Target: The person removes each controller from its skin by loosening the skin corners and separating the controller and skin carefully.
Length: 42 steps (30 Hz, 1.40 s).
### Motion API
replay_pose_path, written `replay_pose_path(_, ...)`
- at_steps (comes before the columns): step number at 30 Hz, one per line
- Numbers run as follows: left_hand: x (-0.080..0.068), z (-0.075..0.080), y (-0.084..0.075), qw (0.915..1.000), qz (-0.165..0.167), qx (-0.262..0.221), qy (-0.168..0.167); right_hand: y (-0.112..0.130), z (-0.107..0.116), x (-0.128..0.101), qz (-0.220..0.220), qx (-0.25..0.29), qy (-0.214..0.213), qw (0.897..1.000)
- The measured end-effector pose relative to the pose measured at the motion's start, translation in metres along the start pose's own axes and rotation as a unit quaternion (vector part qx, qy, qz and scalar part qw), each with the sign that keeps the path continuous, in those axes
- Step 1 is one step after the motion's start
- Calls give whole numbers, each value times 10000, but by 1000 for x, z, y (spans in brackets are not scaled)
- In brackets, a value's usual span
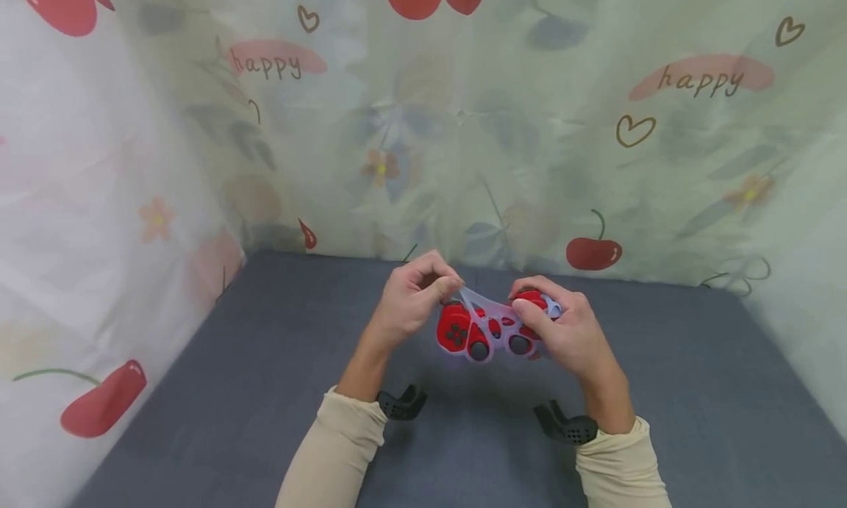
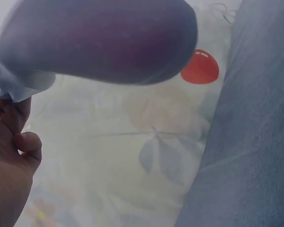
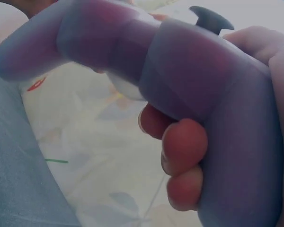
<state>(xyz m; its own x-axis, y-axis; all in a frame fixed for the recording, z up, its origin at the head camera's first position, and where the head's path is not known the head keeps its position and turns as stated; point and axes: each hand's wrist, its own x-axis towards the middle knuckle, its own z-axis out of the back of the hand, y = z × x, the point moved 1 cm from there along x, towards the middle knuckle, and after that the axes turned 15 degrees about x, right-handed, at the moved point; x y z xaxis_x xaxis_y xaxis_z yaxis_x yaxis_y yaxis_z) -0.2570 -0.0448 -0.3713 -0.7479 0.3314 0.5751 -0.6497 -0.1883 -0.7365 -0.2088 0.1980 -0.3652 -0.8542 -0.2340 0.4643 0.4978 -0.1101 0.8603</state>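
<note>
Controller: the red game controller (image 1: 456, 326) is held up between the two hands, above the grey worktop (image 1: 298, 390), its button side facing the wearer.
Long axis: roughly side to side, running from below the left hand's fingertips into the right hand — across the wearer, not pointing away.
Right hand: the right hand (image 1: 565, 323) is wrapped round the controller's right-hand end, thumb on the front; the right wrist view shows fingers curled round the back of that grip (image 3: 241, 156).
Left hand: the left hand (image 1: 412, 296) sits up and to the left, thumb and finger pinching the cover's edge; whether any finger also rests on the controller itself, I cannot tell.
Cover: a translucent lilac cover (image 1: 488, 304) lies round the controller's back, with one strip drawn taut from the left fingertips down toward the middle of the face.
Left end: the cross-shaped buttons (image 1: 456, 335) show red surround, bare of cover, just below and to the right of the left hand.
Nearer hand: the right, in full contact at its own end; the left reaches the controller through the pinched strip.
Key relation: pinched edge above, left end below it — the gap between these two looks decisive, with the right hand as the steady anchor.
</note>
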Motion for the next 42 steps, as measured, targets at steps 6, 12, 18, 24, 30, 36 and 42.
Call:
replay_pose_path(6,-1,-1,2,9997,1,222,101,-1,2,-2,400,-90,-255,9988)
replay_pose_path(12,-1,-2,2,9992,-8,385,73,-2,5,-3,660,-190,-665,9954)
replay_pose_path(18,-2,-3,-2,9994,-8,310,122,-5,5,0,764,-232,-899,9927)
replay_pose_path(24,-4,-4,-3,9994,71,298,158,-10,4,2,597,-77,-1457,9875)
replay_pose_path(30,-3,-5,-3,9988,-3,363,317,-15,5,5,728,-211,-1908,9787)
replay_pose_path(36,-2,-5,-3,9976,-69,481,489,-17,3,6,851,-621,-2446,9639)
replay_pose_path(42,-1,-7,-6,9929,-203,1039,538,-16,4,8,592,-888,-2697,9570)
